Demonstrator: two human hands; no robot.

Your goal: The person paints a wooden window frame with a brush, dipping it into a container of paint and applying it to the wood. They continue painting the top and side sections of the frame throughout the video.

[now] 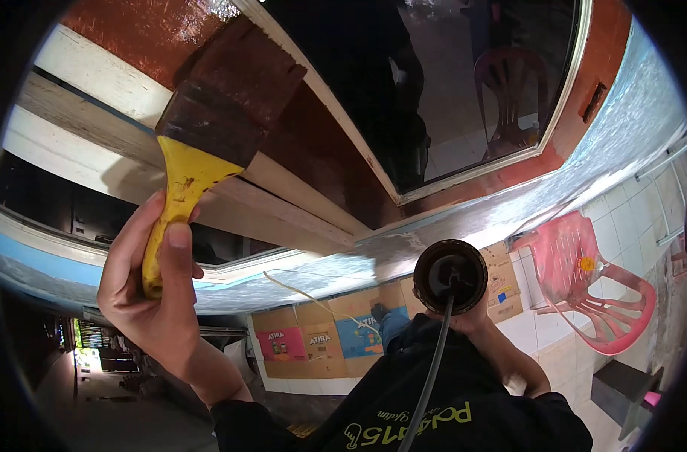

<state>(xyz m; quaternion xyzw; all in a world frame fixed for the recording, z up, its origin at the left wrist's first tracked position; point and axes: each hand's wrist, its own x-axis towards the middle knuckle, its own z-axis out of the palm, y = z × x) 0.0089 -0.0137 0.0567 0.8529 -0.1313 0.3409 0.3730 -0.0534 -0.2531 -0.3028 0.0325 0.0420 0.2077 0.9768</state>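
Note:
My left hand (151,313) is raised and closed round the yellow handle of a wide paintbrush (196,166), thumb in front and fingers behind. The brush points upward, its ferrule and bristles dark with brown paint. In this view the bristles overlap the red-brown painted wood (313,143) beside the window. Low in front of my chest, my right hand (475,320) supports a round open can (428,262) from beneath and the side. Dark brown paint coats its rim and inside. Most of the right fingers are hidden behind the can.
A dark glass pane (449,83) sits in a cream and brown frame (501,184). Flattened cardboard (328,369) covers the floor along the wall. A red plastic chair (565,248) stands at the right. A grey cable (426,384) hangs over my black shirt.

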